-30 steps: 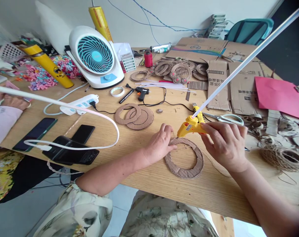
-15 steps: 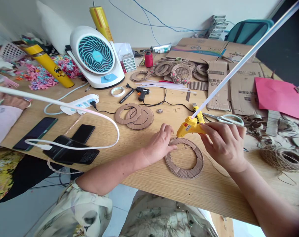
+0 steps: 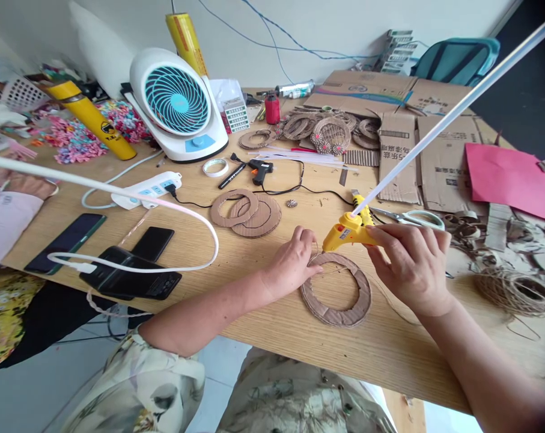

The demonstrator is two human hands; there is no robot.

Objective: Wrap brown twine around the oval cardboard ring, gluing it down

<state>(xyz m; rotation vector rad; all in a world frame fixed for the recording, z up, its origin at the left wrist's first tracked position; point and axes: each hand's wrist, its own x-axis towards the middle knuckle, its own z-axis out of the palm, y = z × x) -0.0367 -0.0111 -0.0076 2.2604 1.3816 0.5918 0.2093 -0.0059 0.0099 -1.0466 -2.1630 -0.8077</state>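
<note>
My right hand (image 3: 410, 264) is closed round a yellow hot glue gun (image 3: 342, 234), its nozzle pointing down at the top edge of a cardboard ring (image 3: 362, 300). A long translucent glue stick (image 3: 434, 123) rises from the gun's back toward the upper right. At the ring's upper left, my left hand (image 3: 294, 261) is closed on the rim, thumb toward the hole. A thin strand of twine (image 3: 333, 269) shows by these fingers; how they grip it is partly hidden. Behind the gun lies a yellow utility knife (image 3: 363, 207).
Scissors (image 3: 414, 218) and a twine coil (image 3: 515, 290) lie to the right. Two cardboard rings (image 3: 267, 216), a black glue gun (image 3: 259, 172) and a white fan (image 3: 175, 105) stand beyond. Phones (image 3: 67, 240) and a white cable (image 3: 211, 240) occupy the left, near another person's hand (image 3: 29, 185).
</note>
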